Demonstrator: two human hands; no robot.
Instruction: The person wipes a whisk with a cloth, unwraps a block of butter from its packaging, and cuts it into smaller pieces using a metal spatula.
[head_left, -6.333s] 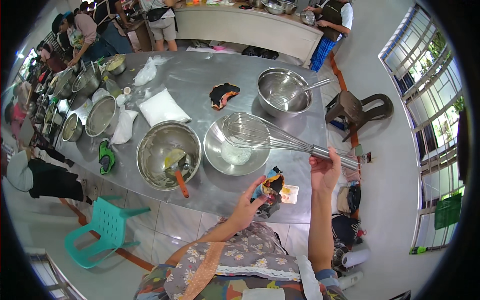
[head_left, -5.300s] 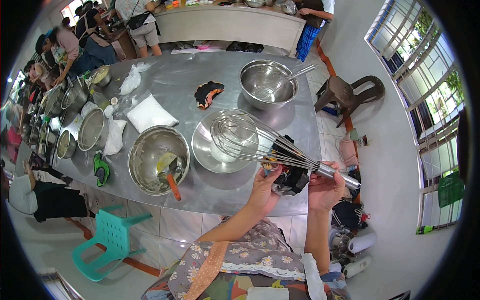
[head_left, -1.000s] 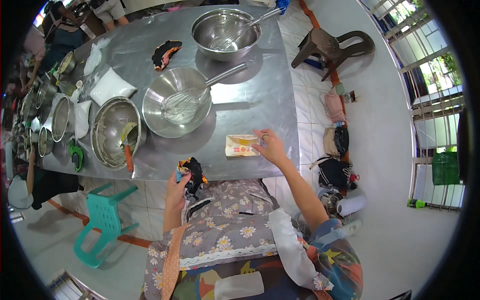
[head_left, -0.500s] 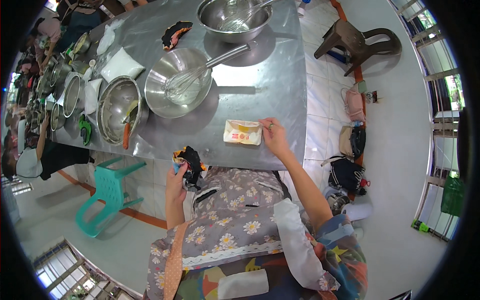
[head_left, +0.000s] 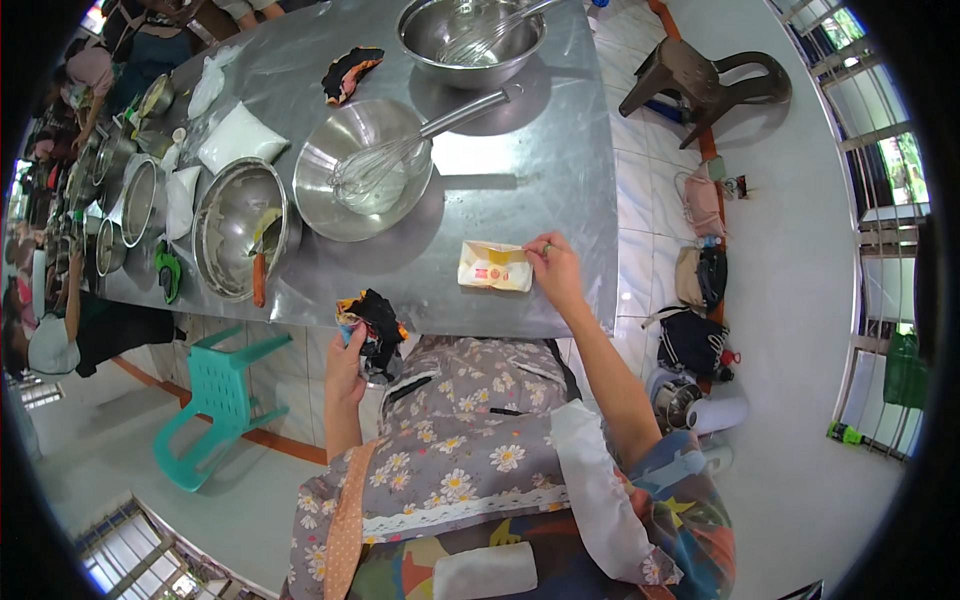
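Observation:
My left hand (head_left: pixel 346 370), at the table's front edge, is closed around a bunched black cloth (head_left: pixel 382 328) with orange and blue patches. On the steel table, my right hand (head_left: pixel 556 272) pinches the right edge of a small cream-coloured packet (head_left: pixel 494 270) with red and orange print. The packet's top looks open and yellowish inside; its contents cannot be made out. Beyond it stands a wide steel bowl (head_left: pixel 318 165) with a balloon whisk (head_left: pixel 385 170) leaning inside. Left of that, another steel bowl (head_left: pixel 212 270) holds an orange-handled spatula (head_left: pixel 260 275).
A third bowl (head_left: pixel 425 50) with a whisk stands at the far edge. A patterned cloth (head_left: pixel 350 75), a white bag (head_left: pixel 242 138) and a green-and-black object (head_left: pixel 168 270) lie on the table. A teal chair (head_left: pixel 215 390) is left, a brown chair (head_left: pixel 700 85) right. People are far left.
The packet and my right hand have shifted slightly to the right, still in contact. My left hand keeps its hold on the cloth, a little further left. The view has tilted slightly.

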